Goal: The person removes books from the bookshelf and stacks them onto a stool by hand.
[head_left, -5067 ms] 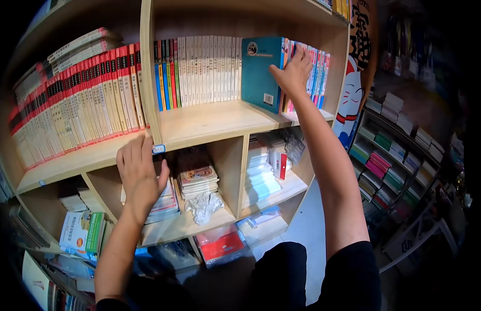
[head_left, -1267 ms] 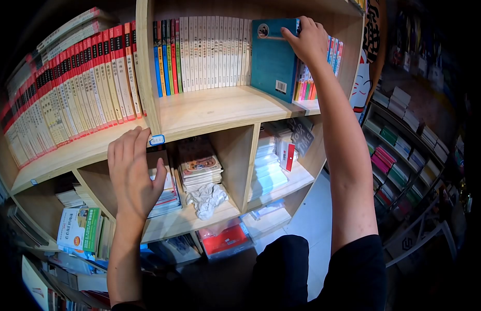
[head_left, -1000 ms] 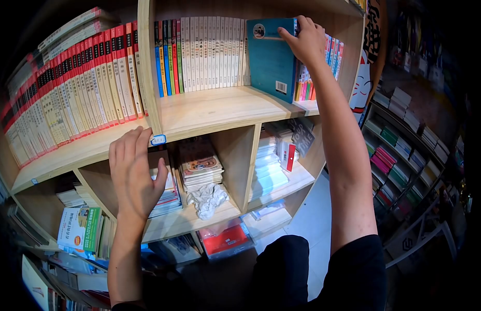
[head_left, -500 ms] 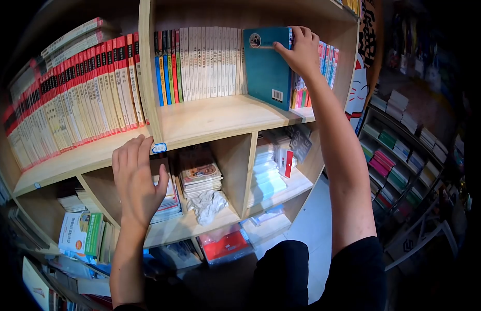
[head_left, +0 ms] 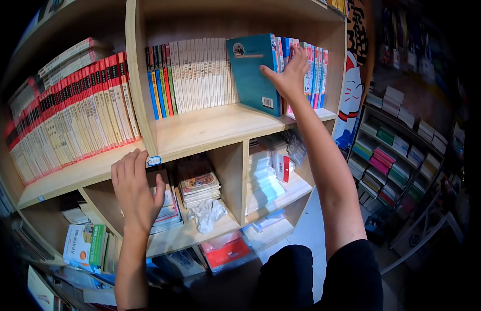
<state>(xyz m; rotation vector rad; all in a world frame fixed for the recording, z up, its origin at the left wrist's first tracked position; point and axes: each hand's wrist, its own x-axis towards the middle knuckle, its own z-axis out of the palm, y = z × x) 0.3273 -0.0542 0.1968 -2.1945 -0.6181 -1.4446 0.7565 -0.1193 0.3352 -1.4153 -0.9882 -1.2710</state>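
- Right hand (head_left: 290, 79), fingers spread wide, spans the right edge of a teal book (head_left: 250, 78).
- Left hand (head_left: 133, 192), thumb wide, at the shelf edge (head_left: 199, 144) below-left of the book.

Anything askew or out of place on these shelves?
Yes. A crumpled white wad lies on a lower shelf, before stacked books, like litter. Above, the teal book leans and juts out past the neat row of white-spined books.
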